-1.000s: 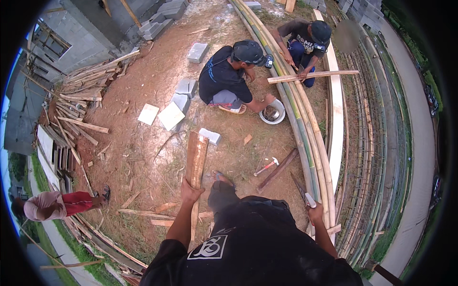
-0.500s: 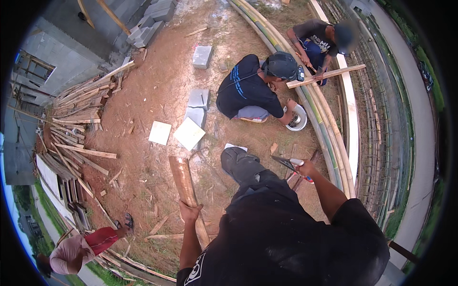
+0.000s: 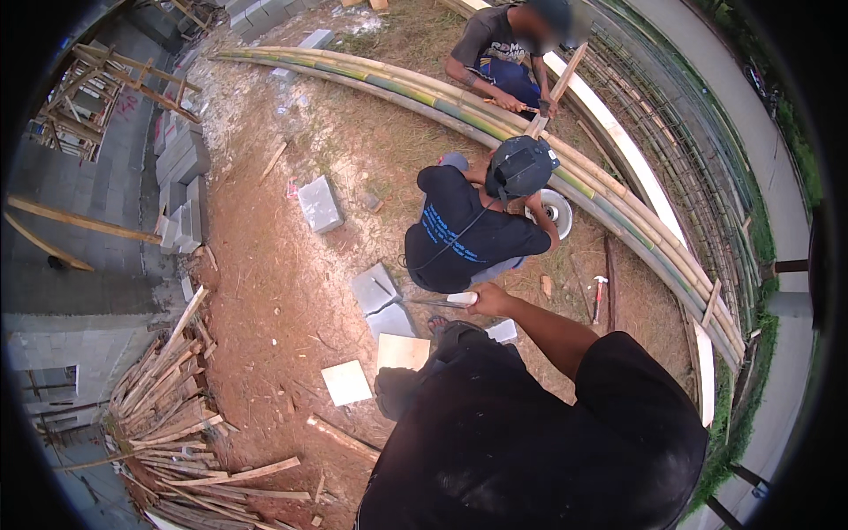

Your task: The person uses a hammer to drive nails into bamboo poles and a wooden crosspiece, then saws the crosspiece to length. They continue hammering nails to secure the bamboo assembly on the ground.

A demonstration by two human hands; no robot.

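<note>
Grip of the right hand (image 3: 488, 300) clamps round the pale handle of a handsaw (image 3: 458, 299), centre of the frame, blade pointing left. Board (image 3: 343, 437) lies lower left of centre, well apart from the saw. Progress, judged from this view: saw in hand, no cut evident on the board's exposed stretch; what remains cannot be told. Left hand is out of sight, its grip unknown. Dark shirt (image 3: 530, 442) hides the board's near end; blade tip blurs against concrete blocks (image 3: 389, 321).
</note>
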